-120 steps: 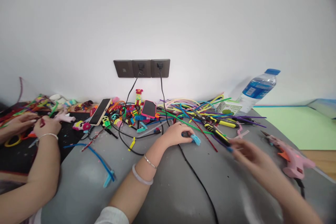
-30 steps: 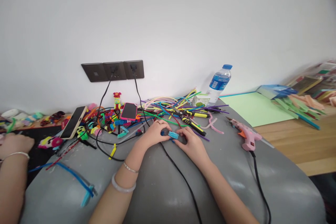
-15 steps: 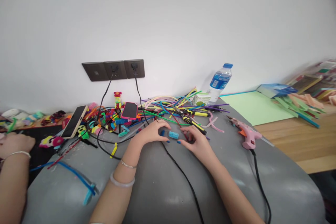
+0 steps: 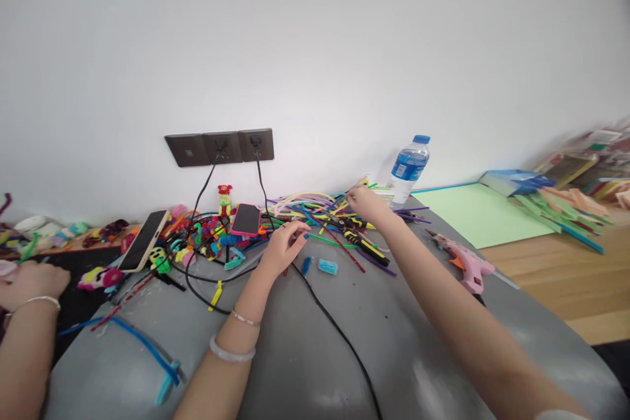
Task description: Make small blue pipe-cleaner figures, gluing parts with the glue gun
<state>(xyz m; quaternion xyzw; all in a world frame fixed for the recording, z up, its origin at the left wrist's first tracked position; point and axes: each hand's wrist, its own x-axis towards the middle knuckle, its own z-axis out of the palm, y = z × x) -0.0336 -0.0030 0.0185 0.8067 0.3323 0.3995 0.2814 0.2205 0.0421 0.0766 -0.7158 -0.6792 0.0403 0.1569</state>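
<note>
Head view, right fingers: the right hand point(image 4: 368, 205) reaches into the bundle of fuzzy stems point(image 4: 315, 205); its fingertips are hidden among them, so whether they grip cannot be told.
Left fingers: the left hand point(image 4: 287, 244) is loosely curled, thumb and fingers narrowly apart, no object seen in them.
Blue pieces: a light blue piece point(image 4: 327, 267) lies on the grey table point(image 4: 295, 354), right of the left fingertips and nearer the wearer; a dark blue piece point(image 4: 306, 266) lies just beside it, below those fingertips.
Handling, judged: stems and pieces light, soft-surfaced, bendable, unlikely to slip; pinch a stem near its end, a piece across its sides, lightly, lest it flatten.
Pliers: yellow-and-black pliers point(image 4: 373, 252), on the wearer's side of the right fingers.
Glue gun: pink glue gun point(image 4: 470, 267), well to their right.
Bottle: water bottle point(image 4: 409, 167), just beyond the right hand.
Co-worker: another person's hand point(image 4: 34, 285), well left of the left fingers.
</note>
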